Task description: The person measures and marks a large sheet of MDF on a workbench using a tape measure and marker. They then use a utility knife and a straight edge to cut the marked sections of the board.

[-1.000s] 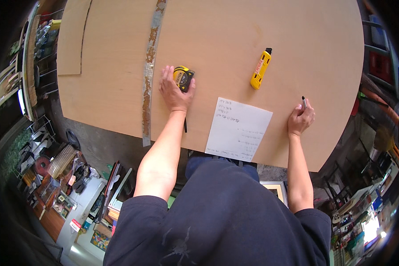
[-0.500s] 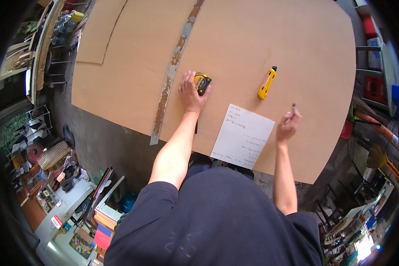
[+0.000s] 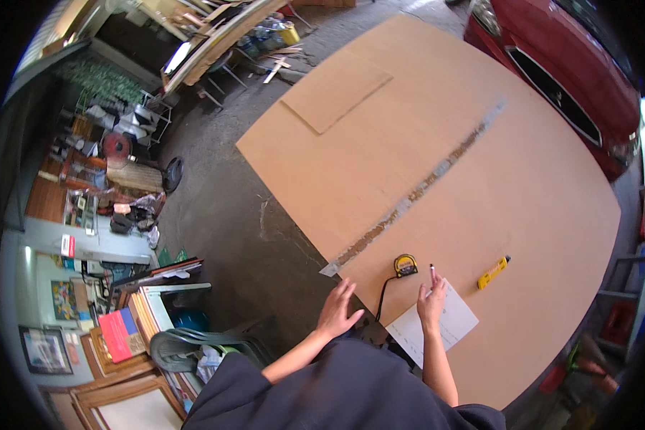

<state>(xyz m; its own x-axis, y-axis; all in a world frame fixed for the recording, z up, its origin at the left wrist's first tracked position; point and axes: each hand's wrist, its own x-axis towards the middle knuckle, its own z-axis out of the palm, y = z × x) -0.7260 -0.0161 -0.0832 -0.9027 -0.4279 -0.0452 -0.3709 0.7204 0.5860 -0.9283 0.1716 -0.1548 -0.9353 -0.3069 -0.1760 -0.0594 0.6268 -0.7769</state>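
Pen point(image 3: 432, 272), one, is held near one tape measure point(image 3: 405, 266)

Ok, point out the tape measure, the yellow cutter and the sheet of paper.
Tape measure point(image 3: 405, 266): head view, middle of its case.
Yellow cutter point(image 3: 493, 273): head view, middle of its body.
Sheet of paper point(image 3: 459, 315): head view, its uncovered right part.

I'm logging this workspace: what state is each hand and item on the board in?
Left hand: fingers spread, empty
Right hand: closed around the pen
Pen: held, cap unclear
Paper: flat, partly covered by right hand
Tape measure: set down, no blade seen pulled out
Yellow utility knife: lying down, blade unclear
Metal strip: lying flat, patched brown
Smaller panel: lying flat
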